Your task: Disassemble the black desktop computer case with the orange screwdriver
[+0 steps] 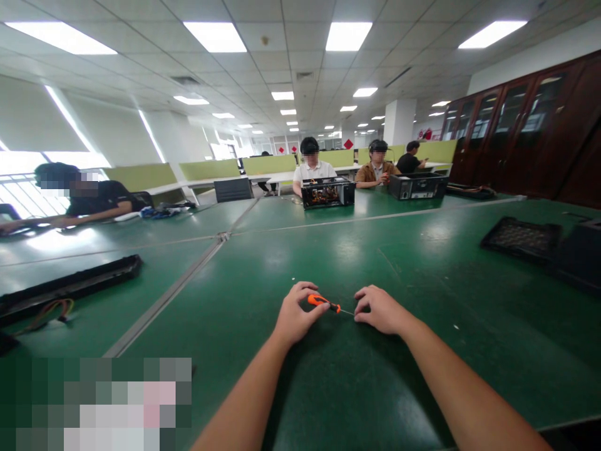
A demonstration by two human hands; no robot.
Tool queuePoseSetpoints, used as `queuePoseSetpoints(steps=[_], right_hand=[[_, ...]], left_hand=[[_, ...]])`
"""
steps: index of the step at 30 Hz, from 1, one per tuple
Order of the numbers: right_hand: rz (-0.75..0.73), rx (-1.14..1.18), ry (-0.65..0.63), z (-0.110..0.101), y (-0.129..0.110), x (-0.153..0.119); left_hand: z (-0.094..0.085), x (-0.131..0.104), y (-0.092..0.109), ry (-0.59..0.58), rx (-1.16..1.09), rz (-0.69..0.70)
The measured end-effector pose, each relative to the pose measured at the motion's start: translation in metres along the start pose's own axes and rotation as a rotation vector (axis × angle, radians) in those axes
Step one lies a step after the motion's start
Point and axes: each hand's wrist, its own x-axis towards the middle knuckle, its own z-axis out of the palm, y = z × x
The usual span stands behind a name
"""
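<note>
An orange and black screwdriver [323, 303] lies crosswise between my hands above the green tabletop [338, 388]. Its handle is in the grip of my left hand [297, 313], thumb in front and fingers behind. The thin metal shaft points right, and its tip meets the fingertips of my right hand [379, 309]. Those fingers are bent and pinched together around the tip. Whether anything small sits between them, I cannot make out.
Across the table are two opened computer cases [328, 193], with people seated behind them. A long black panel [75, 288] and loose cables [51, 310] lie left. At right sit a black mesh panel [521, 237] and a dark case [580, 254]. Another person leans in at far left.
</note>
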Motion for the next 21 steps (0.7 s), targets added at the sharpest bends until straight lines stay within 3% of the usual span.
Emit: queuePoseSetpoints(steps=[3, 9, 21], right_hand=[[-0.004, 0.000, 0.057, -0.006, -0.003, 0.001], [0.004, 0.042, 0.272, -0.018, -0.004, 0.003], [0.012, 0.064, 0.281, -0.014, -0.002, 0.004]], left_hand=[[0.000, 0.000, -0.006, 0.007, 0.020, -0.016], [0.006, -0.001, -0.026, -0.193, 0.175, -0.108], [0.009, -0.002, -0.027, -0.205, 0.154, -0.124]])
